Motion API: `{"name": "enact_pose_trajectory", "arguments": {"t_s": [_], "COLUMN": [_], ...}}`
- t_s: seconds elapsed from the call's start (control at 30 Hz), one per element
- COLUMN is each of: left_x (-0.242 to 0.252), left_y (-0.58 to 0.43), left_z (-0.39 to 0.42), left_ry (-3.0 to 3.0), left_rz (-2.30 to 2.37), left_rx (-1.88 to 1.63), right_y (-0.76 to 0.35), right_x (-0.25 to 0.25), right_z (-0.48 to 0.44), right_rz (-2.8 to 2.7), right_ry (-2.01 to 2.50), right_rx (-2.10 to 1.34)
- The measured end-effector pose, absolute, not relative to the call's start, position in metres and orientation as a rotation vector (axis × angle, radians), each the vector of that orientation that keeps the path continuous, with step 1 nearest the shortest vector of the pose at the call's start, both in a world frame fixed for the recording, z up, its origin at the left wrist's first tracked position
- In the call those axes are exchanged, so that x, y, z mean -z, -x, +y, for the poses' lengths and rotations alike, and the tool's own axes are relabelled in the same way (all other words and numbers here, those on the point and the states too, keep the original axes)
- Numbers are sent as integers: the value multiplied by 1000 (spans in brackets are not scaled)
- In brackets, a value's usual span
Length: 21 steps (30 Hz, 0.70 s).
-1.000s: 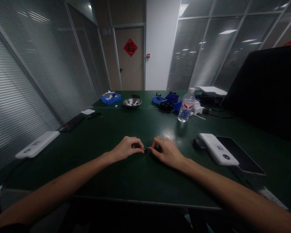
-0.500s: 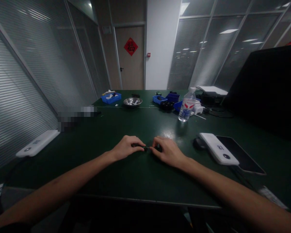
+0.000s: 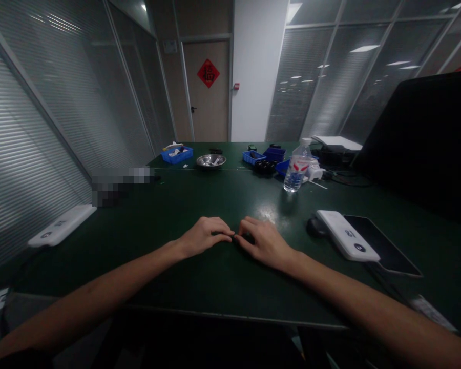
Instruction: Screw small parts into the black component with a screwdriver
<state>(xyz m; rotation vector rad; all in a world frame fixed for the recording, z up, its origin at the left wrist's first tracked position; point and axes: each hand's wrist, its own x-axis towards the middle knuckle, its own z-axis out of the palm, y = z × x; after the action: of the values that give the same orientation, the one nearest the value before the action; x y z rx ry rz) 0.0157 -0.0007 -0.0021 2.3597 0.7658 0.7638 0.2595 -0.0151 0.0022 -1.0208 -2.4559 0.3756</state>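
My left hand [image 3: 205,237] and my right hand [image 3: 264,241] meet fingertip to fingertip low over the dark green table [image 3: 200,200]. Thumb and fingers of each hand are pressed together in a pinch. Between the fingertips a tiny dark piece [image 3: 233,236] shows, mostly covered and too small to name. Nothing else lies within reach of the fingers.
At right stand a water bottle [image 3: 297,166], a white power bank [image 3: 346,234] and a dark tablet-like slab [image 3: 382,243]. Another white power bank [image 3: 63,224] lies left. Farther back are a metal bowl [image 3: 211,168], a blue basket [image 3: 177,157] and a smaller blue basket [image 3: 249,160].
My fingertips have drawn closer together, the left hand shifting slightly right. The small dark piece seen between them is now more hidden.
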Motion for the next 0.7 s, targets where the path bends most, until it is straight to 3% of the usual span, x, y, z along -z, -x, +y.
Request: {"name": "enact_pose_trajectory", "arguments": {"t_s": [0.7], "left_x": [0], "left_y": [-22], "left_z": [-5], "left_ry": [-2068], "left_rz": [901], "left_rx": [-850], "right_y": [-259], "right_x": [-1], "right_z": [-15], "right_rz": [-2249], "right_ry": [917], "right_rx": [-593]}}
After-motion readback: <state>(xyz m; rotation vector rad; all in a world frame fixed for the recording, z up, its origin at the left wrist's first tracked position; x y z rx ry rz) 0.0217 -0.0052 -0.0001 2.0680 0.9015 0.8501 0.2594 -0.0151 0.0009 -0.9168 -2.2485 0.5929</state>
